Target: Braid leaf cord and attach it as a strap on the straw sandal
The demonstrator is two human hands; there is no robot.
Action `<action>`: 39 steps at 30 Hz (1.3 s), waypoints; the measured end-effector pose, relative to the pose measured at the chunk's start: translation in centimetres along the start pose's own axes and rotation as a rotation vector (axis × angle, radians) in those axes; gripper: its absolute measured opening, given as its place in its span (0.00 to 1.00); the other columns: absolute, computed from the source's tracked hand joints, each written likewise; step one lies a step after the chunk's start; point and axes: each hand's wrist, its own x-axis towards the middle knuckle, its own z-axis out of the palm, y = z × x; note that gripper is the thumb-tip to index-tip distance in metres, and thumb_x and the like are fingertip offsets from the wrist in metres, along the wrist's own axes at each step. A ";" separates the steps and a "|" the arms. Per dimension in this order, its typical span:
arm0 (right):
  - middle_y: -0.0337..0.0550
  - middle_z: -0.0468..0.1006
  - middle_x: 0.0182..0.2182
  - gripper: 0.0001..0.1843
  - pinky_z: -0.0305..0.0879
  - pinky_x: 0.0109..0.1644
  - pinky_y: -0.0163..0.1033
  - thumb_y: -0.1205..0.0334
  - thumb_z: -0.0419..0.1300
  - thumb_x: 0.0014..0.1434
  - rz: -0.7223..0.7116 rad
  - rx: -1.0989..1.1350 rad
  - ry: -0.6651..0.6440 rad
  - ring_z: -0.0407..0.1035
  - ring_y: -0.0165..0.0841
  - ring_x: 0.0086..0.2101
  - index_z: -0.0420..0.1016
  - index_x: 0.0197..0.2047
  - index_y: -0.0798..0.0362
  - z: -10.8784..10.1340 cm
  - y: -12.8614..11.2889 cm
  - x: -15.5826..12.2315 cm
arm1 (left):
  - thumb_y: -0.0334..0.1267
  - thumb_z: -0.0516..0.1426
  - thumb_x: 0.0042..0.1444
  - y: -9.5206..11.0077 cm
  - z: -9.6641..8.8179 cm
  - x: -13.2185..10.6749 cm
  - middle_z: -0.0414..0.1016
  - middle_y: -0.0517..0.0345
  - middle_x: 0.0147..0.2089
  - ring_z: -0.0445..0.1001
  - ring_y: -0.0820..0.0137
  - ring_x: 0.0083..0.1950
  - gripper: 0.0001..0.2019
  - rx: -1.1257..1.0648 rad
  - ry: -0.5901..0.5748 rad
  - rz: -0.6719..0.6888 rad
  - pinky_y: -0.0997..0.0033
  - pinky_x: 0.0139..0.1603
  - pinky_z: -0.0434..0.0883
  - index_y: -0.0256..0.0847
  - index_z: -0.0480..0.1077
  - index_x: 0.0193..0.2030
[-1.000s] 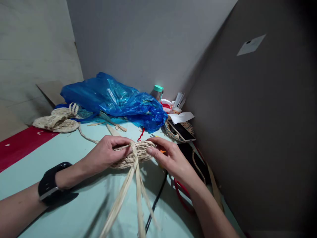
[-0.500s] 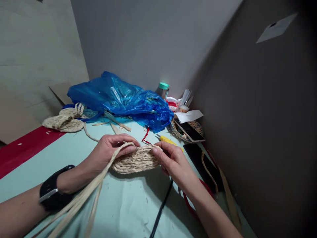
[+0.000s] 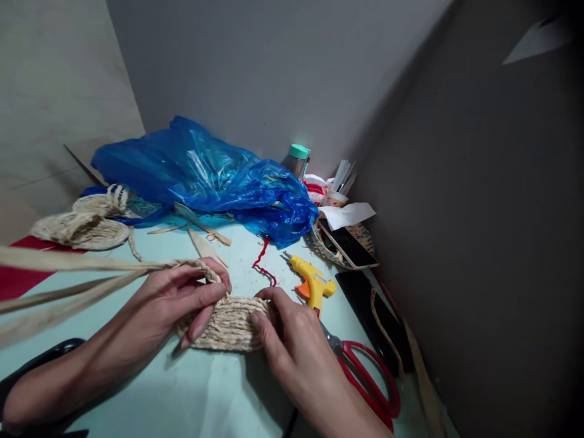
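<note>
An oblong coiled piece of braided straw (image 3: 228, 325) is held between both hands above the table. My right hand (image 3: 292, 340) grips its right end, thumb on the near face and fingers behind. At its upper left edge, my left hand (image 3: 196, 298) pinches the straw braid (image 3: 207, 271) that runs off the piece. From that braid, long loose straw strands (image 3: 104, 274) trail out to the left over my left wrist. Part of the piece's left end lies behind my left fingers.
A yellow glue gun (image 3: 314, 280) and red-handled scissors (image 3: 369, 371) lie right of my hands. A blue plastic bag (image 3: 205, 176) fills the back. Woven straw pieces (image 3: 82, 228) sit at left. A phone (image 3: 349, 243) rests on a woven basket (image 3: 314, 240). A green-lidded bottle (image 3: 297, 161) stands behind.
The straw piece and both hands have moved down and left. The loose strands have swung up and out to the left. The glue gun and scissors show more fully.
</note>
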 end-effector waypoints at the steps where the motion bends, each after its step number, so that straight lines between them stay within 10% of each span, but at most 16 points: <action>1: 0.42 0.76 0.31 0.12 0.58 0.35 0.41 0.60 0.50 0.68 -0.010 -0.019 -0.009 0.71 0.38 0.32 0.70 0.50 0.52 0.0 -0.1 -0.1 | 0.45 0.61 0.58 -0.1 0.1 0.0 0.66 0.66 0.13 0.62 0.76 0.18 0.11 -0.056 -0.020 -0.015 0.77 0.23 0.61 0.41 0.73 0.29; 12: 0.49 0.77 0.38 0.09 0.69 0.38 0.50 0.66 0.51 0.66 -0.222 -0.348 0.197 0.72 0.45 0.37 0.72 0.42 0.53 0.8 0.2 -0.4 | 0.39 0.62 0.60 -0.2 1.1 -1.0 0.71 0.63 0.14 0.66 0.79 0.16 0.07 -0.386 -0.174 -0.128 0.84 0.18 0.63 0.39 0.76 0.33; 17: 0.46 0.80 0.43 0.09 0.69 0.48 0.47 0.65 0.55 0.66 -0.298 -0.124 0.275 0.74 0.40 0.42 0.75 0.46 0.53 -0.2 -0.6 -0.5 | 0.39 0.61 0.60 0.0 1.2 -1.1 0.72 0.64 0.15 0.68 0.79 0.18 0.05 -0.334 -0.140 -0.103 0.83 0.22 0.69 0.42 0.77 0.36; 23: 0.31 0.79 0.30 0.05 0.66 0.38 0.27 0.66 0.64 0.61 -0.253 0.292 0.263 0.72 0.23 0.31 0.75 0.42 0.52 0.1 -2.4 -0.6 | 0.38 0.64 0.56 -0.6 1.5 -1.2 0.74 0.67 0.20 0.73 0.75 0.21 0.04 -0.309 -0.092 -0.027 0.81 0.23 0.71 0.44 0.75 0.38; 39: 0.34 0.78 0.30 0.04 0.64 0.37 0.27 0.69 0.62 0.61 -0.187 0.306 0.268 0.71 0.23 0.31 0.77 0.35 0.53 -0.1 -2.1 -1.1 | 0.37 0.61 0.60 -0.9 1.2 -0.8 0.74 0.68 0.17 0.70 0.77 0.19 0.02 -0.197 -0.171 -0.059 0.79 0.28 0.68 0.43 0.73 0.37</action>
